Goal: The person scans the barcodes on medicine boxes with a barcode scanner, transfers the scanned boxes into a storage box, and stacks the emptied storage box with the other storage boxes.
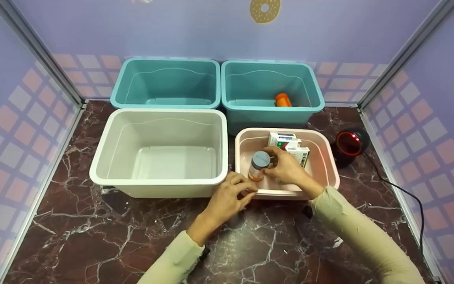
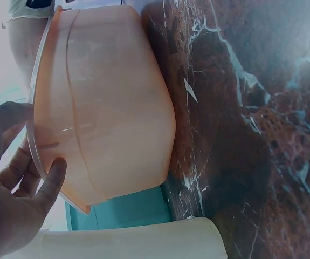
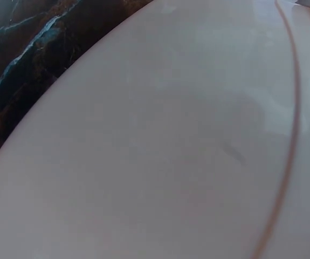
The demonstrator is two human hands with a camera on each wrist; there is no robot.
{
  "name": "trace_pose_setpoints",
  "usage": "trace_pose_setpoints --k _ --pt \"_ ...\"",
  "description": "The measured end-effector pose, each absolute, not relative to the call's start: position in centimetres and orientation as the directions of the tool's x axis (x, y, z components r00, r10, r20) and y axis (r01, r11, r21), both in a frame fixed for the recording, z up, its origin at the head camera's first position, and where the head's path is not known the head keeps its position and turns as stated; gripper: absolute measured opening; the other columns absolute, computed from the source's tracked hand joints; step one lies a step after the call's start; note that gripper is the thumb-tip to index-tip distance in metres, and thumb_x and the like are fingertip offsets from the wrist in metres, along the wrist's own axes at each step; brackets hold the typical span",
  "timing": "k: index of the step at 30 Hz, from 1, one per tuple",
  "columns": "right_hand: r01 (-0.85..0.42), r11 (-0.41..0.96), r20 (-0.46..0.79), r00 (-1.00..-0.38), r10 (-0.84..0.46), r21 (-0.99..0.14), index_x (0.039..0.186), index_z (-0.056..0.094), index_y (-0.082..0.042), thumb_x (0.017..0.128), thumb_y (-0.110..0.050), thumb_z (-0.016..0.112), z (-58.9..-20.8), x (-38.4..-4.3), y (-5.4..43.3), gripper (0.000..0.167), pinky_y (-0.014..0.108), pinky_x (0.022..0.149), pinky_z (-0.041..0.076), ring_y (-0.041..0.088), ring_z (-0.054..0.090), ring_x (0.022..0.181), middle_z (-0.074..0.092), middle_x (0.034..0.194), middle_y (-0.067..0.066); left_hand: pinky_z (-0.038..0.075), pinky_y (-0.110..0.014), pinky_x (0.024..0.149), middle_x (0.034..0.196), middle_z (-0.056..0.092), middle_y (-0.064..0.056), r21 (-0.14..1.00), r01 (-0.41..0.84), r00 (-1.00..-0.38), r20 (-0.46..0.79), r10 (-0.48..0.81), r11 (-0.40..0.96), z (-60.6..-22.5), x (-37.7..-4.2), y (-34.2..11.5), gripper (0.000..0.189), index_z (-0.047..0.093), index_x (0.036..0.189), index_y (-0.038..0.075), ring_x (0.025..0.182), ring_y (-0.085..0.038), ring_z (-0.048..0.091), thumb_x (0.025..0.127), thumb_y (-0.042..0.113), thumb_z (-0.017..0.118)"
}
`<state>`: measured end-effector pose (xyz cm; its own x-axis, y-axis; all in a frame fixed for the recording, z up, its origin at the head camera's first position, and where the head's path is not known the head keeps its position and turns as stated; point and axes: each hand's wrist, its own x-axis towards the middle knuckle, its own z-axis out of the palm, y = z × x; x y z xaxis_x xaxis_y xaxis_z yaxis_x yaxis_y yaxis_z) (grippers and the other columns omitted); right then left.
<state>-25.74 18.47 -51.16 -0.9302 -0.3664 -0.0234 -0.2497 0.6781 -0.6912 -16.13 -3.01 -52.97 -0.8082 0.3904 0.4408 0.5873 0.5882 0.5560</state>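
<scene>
The right hand (image 1: 286, 169) grasps a grey-capped cylindrical bottle (image 1: 259, 162); the left hand (image 1: 229, 197) grips the pale-pink plastic bin (image 1: 323, 167)'s rim. Printing on white cardboard boxes (image 1: 289, 143) is illegible.

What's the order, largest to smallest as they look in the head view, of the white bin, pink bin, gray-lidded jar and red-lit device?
1. White bin
2. Pink bin
3. Red-lit device
4. Gray-lidded jar, partly overlapped by fingers
</scene>
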Motion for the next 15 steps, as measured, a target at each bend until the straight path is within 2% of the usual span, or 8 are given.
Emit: trace_pose_setpoints --k 6,15 --pt "-0.251 0.721 -0.041 -0.932 -0.361 -0.646 0.135 0.055 -0.002 0.075 -0.011 0.082 -51.08 -25.81 18.22 0.066 0.048 0.097 0.052 0.034 0.064 0.108 0.067 0.121 0.019 0.052 -0.031 0.096 0.100 0.067 0.002 0.566 0.591 -0.805 0.451 0.385 0.574 -52.94 -16.08 -3.06 0.011 0.077 0.096 0.018 0.105 -0.018 0.057 0.085 0.020 0.078" --pt "-0.279 0.756 -0.035 -0.929 -0.370 -0.592 0.129 0.059 0.001 0.073 -0.016 0.085 -51.28 -25.80 18.16 0.064 0.050 0.100 0.050 0.037 0.063 0.113 0.065 0.125 0.021 0.051 -0.031 0.096 0.099 0.067 0.002 0.561 0.601 -0.798 0.466 0.382 0.570 -53.04 -16.06 -3.06 0.011 0.077 0.096 0.018 0.104 -0.018 0.057 0.085 0.019 0.078"
